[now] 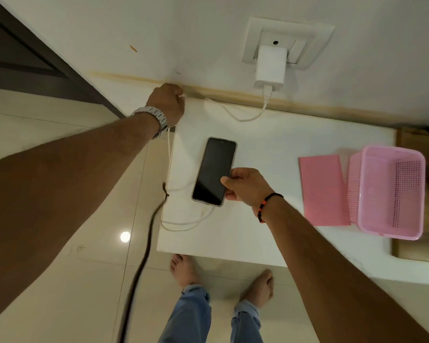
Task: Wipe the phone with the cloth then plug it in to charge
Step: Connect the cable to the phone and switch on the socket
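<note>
Glossy floor tiles lie nearest, with bare feet at the near edge of a white table (pixel 245 243) pushed against the wall. On its left half the phone (pixel 214 171) lies face up, screen dark, its long axis running from the near edge toward the wall and leaning slightly right at the far end.

The right hand (pixel 245 188) grips the phone's right side near its bottom end, thumb on the glass, fingers curled under the edge. The white cable (pixel 183 225) loops on the table just beside the phone's bottom end; a plug tip seems to lie there, though I cannot tell whether it is seated in the port. From that loop the cable runs up along the left edge to the left hand (pixel 167 103), which is closed at the far left corner by the wall and appears to pinch the cable. Beyond it, the cable sags along the far edge and rises to the charger (pixel 270 66) in the wall socket (pixel 289 33).

The cloth (pixel 323 190) lies flat well to the right, touching the pink basket (pixel 386 191) near the right edge.

Judging by this, wiping looks done and plugging is the step in hand. The right hand is the nearer one. Open table lies between phone and cloth, but the left edge is close, so slack may slip off.
</note>
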